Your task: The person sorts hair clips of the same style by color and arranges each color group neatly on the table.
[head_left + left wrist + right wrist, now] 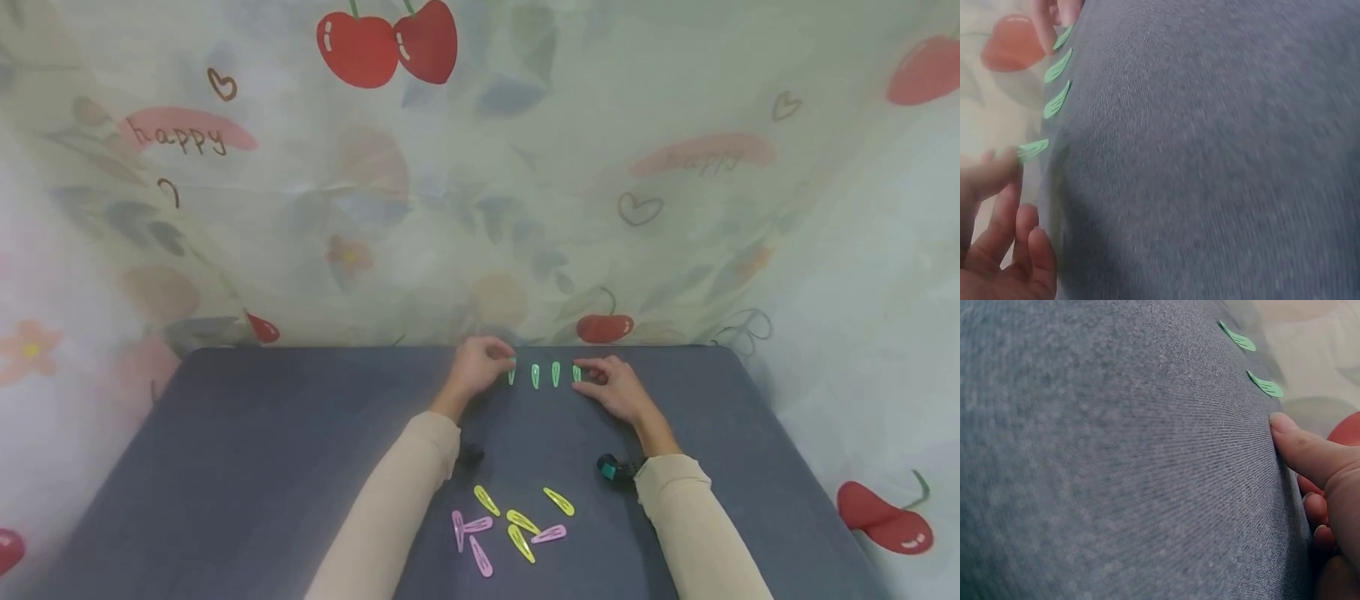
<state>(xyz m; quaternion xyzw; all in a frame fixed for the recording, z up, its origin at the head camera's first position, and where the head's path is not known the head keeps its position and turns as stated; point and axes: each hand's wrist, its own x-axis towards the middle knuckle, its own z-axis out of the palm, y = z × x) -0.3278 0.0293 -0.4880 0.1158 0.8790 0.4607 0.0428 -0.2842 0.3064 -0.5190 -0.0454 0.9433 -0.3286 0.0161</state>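
Observation:
At the far edge of the dark table, my left hand pinches a green snap hair clip between thumb and fingertip, its narrow end sticking out. Two more green clips, one and another, stand side by side in the row to its right. My right hand has its index finger at the top and its thumb at the bottom of the rightmost green clip. In the right wrist view, the thumb lies at the table edge and hides that clip.
Nearer on the table, between the forearms, lie several yellow hair clips and several pink ones, loosely scattered, some touching. A patterned curtain hangs right behind the table's far edge.

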